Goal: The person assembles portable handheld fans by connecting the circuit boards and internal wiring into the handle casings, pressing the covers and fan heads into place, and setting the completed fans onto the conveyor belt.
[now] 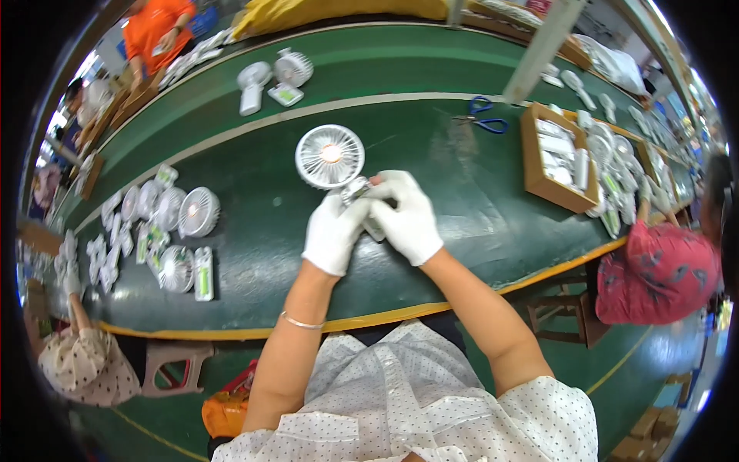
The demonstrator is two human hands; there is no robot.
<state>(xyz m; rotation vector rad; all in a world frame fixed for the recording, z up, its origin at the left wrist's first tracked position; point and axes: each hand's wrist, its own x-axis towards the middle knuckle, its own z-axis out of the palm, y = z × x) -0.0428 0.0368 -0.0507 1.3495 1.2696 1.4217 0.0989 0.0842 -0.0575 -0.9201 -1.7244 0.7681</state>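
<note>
A white handheld fan [329,156] lies in front of me, its round grille head pointing away from me over the green worktop. My left hand [332,232], in a white glove, closes around the fan's handle from the left. From the other side my right hand [406,218], gloved too, pinches the handle near the neck, a bare fingertip showing. Most of the handle is hidden beneath the gloves; a small pale end peeks out below the right fingers.
Several white fans and handle parts [175,271] lie at left. Blue-handled scissors [486,115] rest near a cardboard box [566,196] of white parts at right. Two fans [252,86] sit on the far green belt [400,58]. Other people work at both sides and far left.
</note>
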